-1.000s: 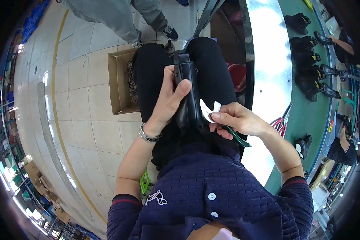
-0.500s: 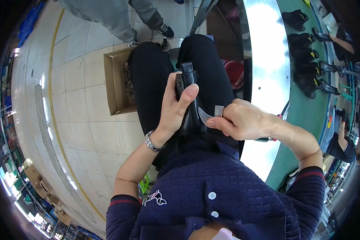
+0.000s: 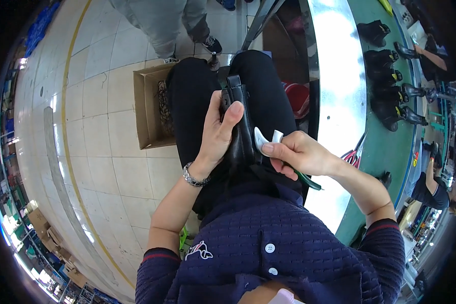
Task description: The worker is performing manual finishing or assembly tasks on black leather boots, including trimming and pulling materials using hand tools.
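Across my lap lies a black leather boot (image 3: 244, 124), narrow, with its upright end pointing away from me. My left hand (image 3: 219, 129) is wrapped round its left side, the thumb lying over the top. In my right hand (image 3: 299, 152) is a tool that looks like lasting pincers (image 3: 260, 140). It has a curved pale metal jaw, a short stub beside it and a green handle end showing below my fingers. The jaw tip stands close to the boot's right side; whether it touches I cannot tell. My palm hides the middle of the tool.
An open cardboard box (image 3: 146, 111) with dark stringy material stands left of my knees. To my right runs a shiny metal ledge (image 3: 339, 91) beside a green belt (image 3: 372, 167) carrying several black boots (image 3: 385, 91). A person in grey trousers (image 3: 162, 25) stands ahead.
My right hand has turned, tipping the pincers' jaw more upright and bringing the green handle end into view. The left hand with the boot has shifted slightly left.
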A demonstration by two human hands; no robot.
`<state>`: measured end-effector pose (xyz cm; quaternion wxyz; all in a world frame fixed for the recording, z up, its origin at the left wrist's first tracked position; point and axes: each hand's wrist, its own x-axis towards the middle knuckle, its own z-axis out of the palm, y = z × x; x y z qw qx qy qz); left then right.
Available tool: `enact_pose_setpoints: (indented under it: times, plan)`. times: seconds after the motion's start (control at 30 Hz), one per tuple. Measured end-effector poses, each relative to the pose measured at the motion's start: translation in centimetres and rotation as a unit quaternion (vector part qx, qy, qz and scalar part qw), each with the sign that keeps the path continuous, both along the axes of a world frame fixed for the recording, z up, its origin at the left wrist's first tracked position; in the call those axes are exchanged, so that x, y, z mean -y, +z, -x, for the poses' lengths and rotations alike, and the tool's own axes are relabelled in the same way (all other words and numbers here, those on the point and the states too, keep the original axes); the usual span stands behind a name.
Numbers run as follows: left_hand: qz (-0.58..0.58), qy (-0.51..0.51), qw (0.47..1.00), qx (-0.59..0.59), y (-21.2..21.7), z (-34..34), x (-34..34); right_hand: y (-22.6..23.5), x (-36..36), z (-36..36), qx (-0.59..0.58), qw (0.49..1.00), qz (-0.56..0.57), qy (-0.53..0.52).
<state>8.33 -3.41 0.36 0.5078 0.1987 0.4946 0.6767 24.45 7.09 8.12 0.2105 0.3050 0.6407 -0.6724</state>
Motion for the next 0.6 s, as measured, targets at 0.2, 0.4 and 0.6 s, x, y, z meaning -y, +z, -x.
enact_pose_setpoints:
  times: [0.2, 0.4, 0.6]
  plan:
    - [0.012, -0.019, 0.997, -0.068, 0.3, -0.6, 0.5, 0.3, -1.2, 0.2, 0.031, 0.995, 0.023, 0.091]
    - [-0.024, -0.021, 0.995, -0.092, -0.7, -0.6, 0.9, 1.8, -0.7, -0.3, -0.053, 0.922, -0.319, 0.213]
    - [0.100, -0.154, 0.974, 0.134, -4.6, 0.3, 0.2, 0.6, -0.3, -4.5, 0.085, 0.973, -0.208, -0.056]
